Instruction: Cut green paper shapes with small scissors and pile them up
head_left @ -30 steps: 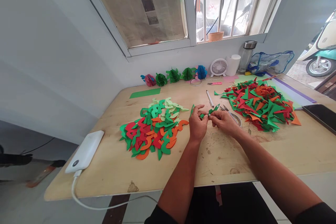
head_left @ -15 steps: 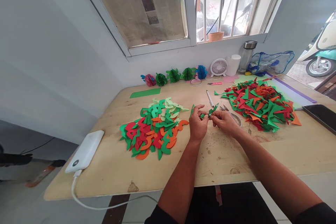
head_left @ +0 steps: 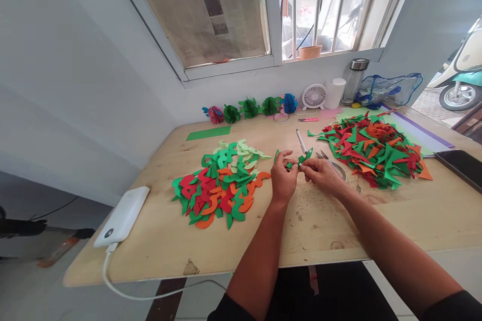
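Observation:
Between my two hands is a small green paper piece [head_left: 308,155], partly covered by the fingers. My left hand [head_left: 283,178] pinches its left side, and a green tip sticks up above the knuckles. The fingertips of my right hand [head_left: 320,173] are closed on the piece's lower right edge. Just behind the right hand lie scissors [head_left: 341,169], largely hidden by it. To the left spreads a heap of curved paper cutouts [head_left: 218,185] in green, red and orange. On the right is a pile of pointed paper scraps [head_left: 376,145] in the same colours.
A white pen [head_left: 301,140] lies beyond my hands. Along the wall stand several folded paper figures [head_left: 249,108], a small fan [head_left: 314,96] and a glass bottle [head_left: 354,83]. A phone [head_left: 461,166] lies at the right, and a corded white power bank [head_left: 122,216] at the left edge.
Both hands stay in nearly the same place. The green paper piece between them has shifted very slightly.

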The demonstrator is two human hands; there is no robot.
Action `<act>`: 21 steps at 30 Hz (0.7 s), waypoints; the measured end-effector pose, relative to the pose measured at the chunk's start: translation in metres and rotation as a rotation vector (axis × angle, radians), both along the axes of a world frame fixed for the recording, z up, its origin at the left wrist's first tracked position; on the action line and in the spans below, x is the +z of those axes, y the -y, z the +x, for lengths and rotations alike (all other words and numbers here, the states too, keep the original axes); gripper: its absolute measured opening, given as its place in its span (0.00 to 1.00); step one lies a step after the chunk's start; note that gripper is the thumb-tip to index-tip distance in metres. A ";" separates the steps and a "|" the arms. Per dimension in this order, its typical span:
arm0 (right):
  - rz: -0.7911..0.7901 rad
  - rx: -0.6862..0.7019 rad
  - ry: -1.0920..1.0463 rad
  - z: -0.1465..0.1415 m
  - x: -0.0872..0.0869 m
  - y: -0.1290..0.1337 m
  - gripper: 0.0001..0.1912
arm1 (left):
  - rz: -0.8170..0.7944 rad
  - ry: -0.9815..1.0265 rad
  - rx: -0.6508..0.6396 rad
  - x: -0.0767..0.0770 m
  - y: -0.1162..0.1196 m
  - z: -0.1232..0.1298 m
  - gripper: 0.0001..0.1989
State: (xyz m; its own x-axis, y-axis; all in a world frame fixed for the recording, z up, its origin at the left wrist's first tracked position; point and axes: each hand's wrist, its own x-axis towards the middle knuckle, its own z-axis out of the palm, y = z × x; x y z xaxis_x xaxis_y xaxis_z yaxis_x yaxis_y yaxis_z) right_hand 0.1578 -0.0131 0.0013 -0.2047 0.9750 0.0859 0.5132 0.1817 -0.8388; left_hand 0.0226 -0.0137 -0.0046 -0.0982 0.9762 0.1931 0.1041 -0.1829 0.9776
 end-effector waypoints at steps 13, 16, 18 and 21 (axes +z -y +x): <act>0.020 0.010 0.039 0.001 0.001 0.001 0.14 | -0.004 -0.001 -0.012 0.003 0.001 0.001 0.20; 0.016 0.015 0.042 0.000 0.000 0.001 0.14 | -0.005 0.001 -0.016 0.003 0.001 0.001 0.20; 0.007 0.018 0.040 0.000 0.000 0.001 0.14 | -0.001 -0.008 -0.020 0.002 0.001 0.001 0.20; -0.007 0.017 0.029 0.001 -0.001 0.000 0.14 | 0.011 -0.010 -0.022 0.000 0.001 0.001 0.20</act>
